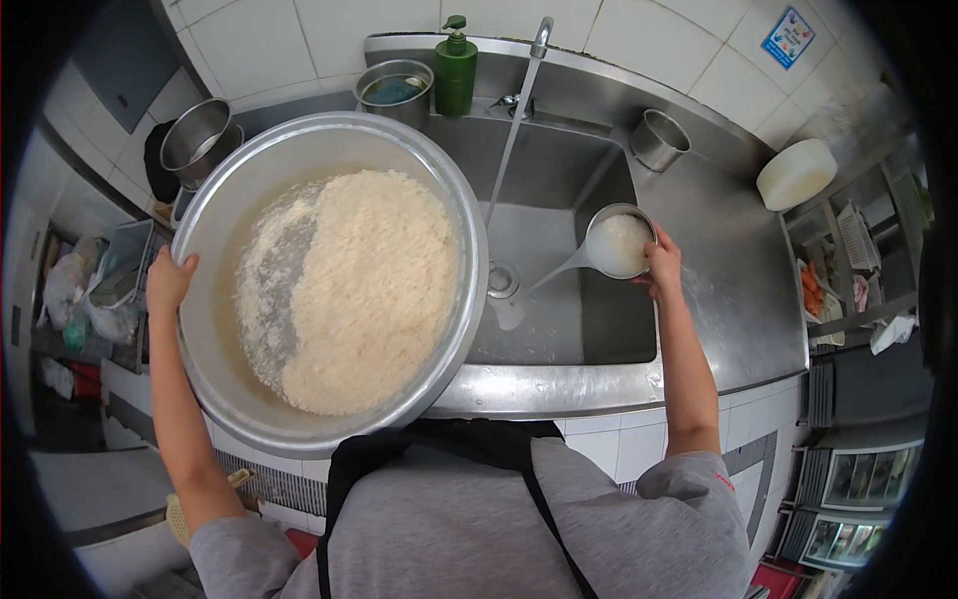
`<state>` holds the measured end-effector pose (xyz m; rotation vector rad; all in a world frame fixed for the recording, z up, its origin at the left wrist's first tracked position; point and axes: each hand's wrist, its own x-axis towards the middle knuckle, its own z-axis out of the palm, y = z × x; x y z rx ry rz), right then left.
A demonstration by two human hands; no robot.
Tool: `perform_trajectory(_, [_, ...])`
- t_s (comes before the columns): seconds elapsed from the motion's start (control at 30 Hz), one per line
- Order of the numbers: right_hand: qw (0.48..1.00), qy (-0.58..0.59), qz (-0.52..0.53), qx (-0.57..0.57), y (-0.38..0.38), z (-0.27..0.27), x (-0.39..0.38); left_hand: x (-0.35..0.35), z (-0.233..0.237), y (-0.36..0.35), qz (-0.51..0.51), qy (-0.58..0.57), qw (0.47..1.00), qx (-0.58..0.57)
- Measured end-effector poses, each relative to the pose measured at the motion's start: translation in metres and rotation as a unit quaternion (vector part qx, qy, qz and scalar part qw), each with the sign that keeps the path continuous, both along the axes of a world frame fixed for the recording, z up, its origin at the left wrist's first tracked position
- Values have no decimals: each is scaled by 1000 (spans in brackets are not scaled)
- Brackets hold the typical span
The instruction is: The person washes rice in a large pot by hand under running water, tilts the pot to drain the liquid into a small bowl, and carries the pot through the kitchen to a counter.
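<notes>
My left hand (170, 282) is closed on the left rim of a large metal basin (208, 344). Inside the basin, wet white rice (374, 290) is heaped toward the right, with water at the left. My right hand (663, 262) grips a small round metal bowl (651, 226) over the right half of the sink (544, 299). The bowl is tilted to the left and holds rice (621, 243). Cloudy water (567, 268) pours from its lip into the sink. From the faucet (542, 40) a stream of water runs down near the basin's right side.
Behind the basin stand a metal pot (397, 115) with liquid and a green pump bottle (455, 75). Another metal pot (198, 145) is at the left. On the steel counter (733, 290) are a metal cup (660, 140) and a pale round block (796, 175), beside a shelf rack (848, 250).
</notes>
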<state>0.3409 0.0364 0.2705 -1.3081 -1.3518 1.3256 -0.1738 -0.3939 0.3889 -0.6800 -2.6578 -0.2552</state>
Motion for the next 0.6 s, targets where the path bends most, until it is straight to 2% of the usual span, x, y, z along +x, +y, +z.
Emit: perform_trajectory(0.6, [993,-85,57,50,31,-7,-18,0,8,0,12,9,1000,-15])
